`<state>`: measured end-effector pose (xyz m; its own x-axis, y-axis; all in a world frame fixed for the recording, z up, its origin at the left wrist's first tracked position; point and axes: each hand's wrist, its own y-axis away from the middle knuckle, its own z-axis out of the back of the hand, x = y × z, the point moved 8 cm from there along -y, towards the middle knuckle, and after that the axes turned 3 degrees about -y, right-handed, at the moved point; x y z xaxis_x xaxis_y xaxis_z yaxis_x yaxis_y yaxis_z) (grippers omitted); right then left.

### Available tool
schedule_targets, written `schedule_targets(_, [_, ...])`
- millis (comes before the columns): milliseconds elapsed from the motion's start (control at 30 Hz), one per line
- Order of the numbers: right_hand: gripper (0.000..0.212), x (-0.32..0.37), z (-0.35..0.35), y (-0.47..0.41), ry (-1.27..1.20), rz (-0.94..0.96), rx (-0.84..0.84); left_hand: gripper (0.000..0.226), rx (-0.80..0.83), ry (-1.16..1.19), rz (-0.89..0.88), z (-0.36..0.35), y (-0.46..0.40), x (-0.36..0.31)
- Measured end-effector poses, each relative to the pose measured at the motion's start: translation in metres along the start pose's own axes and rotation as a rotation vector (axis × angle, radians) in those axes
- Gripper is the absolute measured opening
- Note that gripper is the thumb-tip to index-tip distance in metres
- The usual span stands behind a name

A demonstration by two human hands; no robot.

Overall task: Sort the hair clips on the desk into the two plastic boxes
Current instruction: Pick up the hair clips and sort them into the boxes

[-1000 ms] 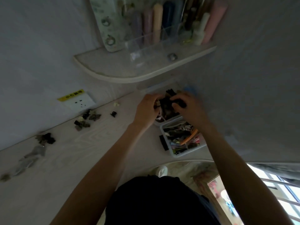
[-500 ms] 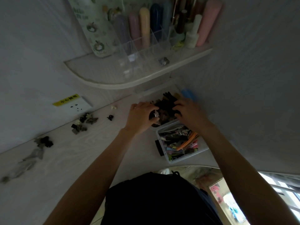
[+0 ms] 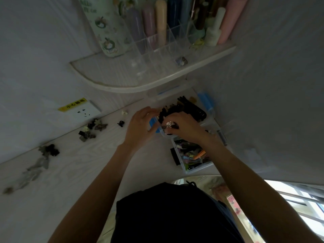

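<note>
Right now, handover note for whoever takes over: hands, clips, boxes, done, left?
Left hand: on the far box by its blue latch; grip unclear.
Right hand: over the far box, fingers curled on a shiny clip.
Far box: heaped with dark clips. Near box: coloured clips.
Left: loose clips on the desk, further piles to the left.

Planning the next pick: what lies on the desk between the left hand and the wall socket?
In the head view, a small black clip and a tiny white clip lie between the left hand and the wall socket.
</note>
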<state>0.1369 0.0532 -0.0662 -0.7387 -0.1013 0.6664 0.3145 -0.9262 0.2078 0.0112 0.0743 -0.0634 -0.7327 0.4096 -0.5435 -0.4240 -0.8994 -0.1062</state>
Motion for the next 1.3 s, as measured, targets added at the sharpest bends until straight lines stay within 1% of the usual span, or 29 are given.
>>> schedule_targets(67, [0.022, -0.001, -0.001, -0.005, -0.023, -0.008, 0.034, 0.043, 0.041, 0.022, 0.028, -0.002, 0.002, 0.001])
schedule_targets(133, [0.027, -0.006, 0.0, -0.007, -0.086, -0.042, 0.05, 0.045, 0.047, 0.049, 0.041, -0.002, 0.002, 0.0])
schedule_targets(200, [0.028, -0.011, 0.005, -0.006, -0.077, -0.049, 0.005, 0.044, 0.046, 0.058, 0.043, -0.003, 0.002, 0.001])
schedule_targets(267, [0.023, -0.013, 0.01, -0.004, -0.022, -0.023, -0.075, 0.044, 0.052, 0.065, 0.054, -0.005, 0.002, 0.002])
schedule_targets(300, [0.019, -0.014, 0.012, -0.004, -0.042, -0.017, -0.112, 0.045, 0.054, 0.069, 0.062, -0.006, 0.002, 0.002])
schedule_targets(333, [0.015, -0.015, 0.013, -0.005, -0.126, -0.029, -0.138, 0.046, 0.055, 0.074, 0.071, -0.007, 0.002, 0.003])
schedule_targets(367, [0.012, -0.017, 0.017, -0.006, -0.274, -0.068, -0.164, 0.047, 0.059, 0.079, 0.075, -0.007, 0.002, 0.002])
schedule_targets(433, [0.014, -0.023, 0.026, -0.01, -0.564, -0.154, -0.225, 0.048, 0.068, 0.091, 0.08, -0.008, 0.001, 0.002])
schedule_targets(467, [0.015, -0.026, 0.033, -0.012, -0.622, -0.19, -0.283, 0.049, 0.07, 0.095, 0.088, -0.009, 0.001, 0.003])
schedule_targets(500, [0.016, -0.03, 0.039, -0.013, -0.613, -0.228, -0.356, 0.051, 0.068, 0.098, 0.095, -0.009, 0.001, 0.003])
schedule_targets(567, [0.018, -0.03, 0.052, -0.014, -0.461, -0.254, -0.502, 0.061, 0.05, 0.12, 0.106, -0.008, 0.001, 0.003])
schedule_targets(600, [0.018, -0.024, 0.055, -0.017, -0.347, -0.229, -0.525, 0.066, 0.042, 0.14, 0.114, -0.007, 0.001, 0.003])
schedule_targets(633, [0.017, -0.017, 0.051, -0.022, -0.209, -0.19, -0.493, 0.069, 0.034, 0.152, 0.117, -0.006, 0.0, 0.003])
schedule_targets(667, [0.017, -0.012, 0.043, -0.027, -0.048, -0.171, -0.421, 0.069, 0.029, 0.152, 0.11, -0.005, 0.0, 0.002])
schedule_targets(700, [0.018, -0.011, 0.036, -0.03, 0.126, -0.173, -0.357, 0.067, 0.029, 0.139, 0.097, -0.005, 0.0, 0.002])
schedule_targets(733, [0.019, -0.013, 0.032, -0.029, 0.292, -0.184, -0.329, 0.065, 0.035, 0.125, 0.084, -0.005, -0.001, 0.001])
schedule_targets(767, [0.019, -0.015, 0.032, -0.027, 0.422, -0.169, -0.34, 0.063, 0.042, 0.111, 0.076, -0.006, -0.002, 0.002])
schedule_targets(800, [0.02, -0.014, 0.031, -0.024, 0.48, -0.12, -0.36, 0.061, 0.047, 0.101, 0.071, -0.006, -0.002, 0.001])
schedule_targets(867, [0.029, -0.011, 0.022, -0.023, 0.422, 0.014, -0.326, 0.06, 0.045, 0.101, 0.076, -0.007, -0.002, 0.003])
schedule_targets(900, [0.036, -0.01, 0.015, -0.024, 0.38, 0.04, -0.249, 0.059, 0.043, 0.106, 0.076, -0.008, -0.002, 0.004])
schedule_targets(967, [0.045, -0.011, 0.004, -0.03, 0.38, 0.007, -0.117, 0.058, 0.042, 0.119, 0.081, -0.009, -0.002, 0.005])
schedule_targets(1000, [0.046, -0.011, 0.002, -0.033, 0.408, -0.025, -0.09, 0.058, 0.041, 0.122, 0.087, -0.009, -0.003, 0.006])
schedule_targets(1133, [0.044, -0.013, 0.009, -0.036, 0.684, -0.177, -0.062, 0.059, 0.065, 0.079, 0.086, -0.011, -0.008, 0.006])
schedule_targets(1167, [0.045, -0.015, 0.012, -0.035, 0.713, -0.206, -0.068, 0.058, 0.081, 0.076, 0.087, -0.013, -0.008, 0.005])
schedule_targets(1233, [0.048, -0.016, 0.015, -0.033, 0.705, -0.206, -0.105, 0.058, 0.088, 0.051, 0.086, -0.014, -0.009, 0.004])
schedule_targets(1300, [0.052, -0.016, 0.022, -0.029, 0.678, -0.173, -0.187, 0.059, 0.083, -0.01, 0.068, -0.013, -0.009, 0.003])
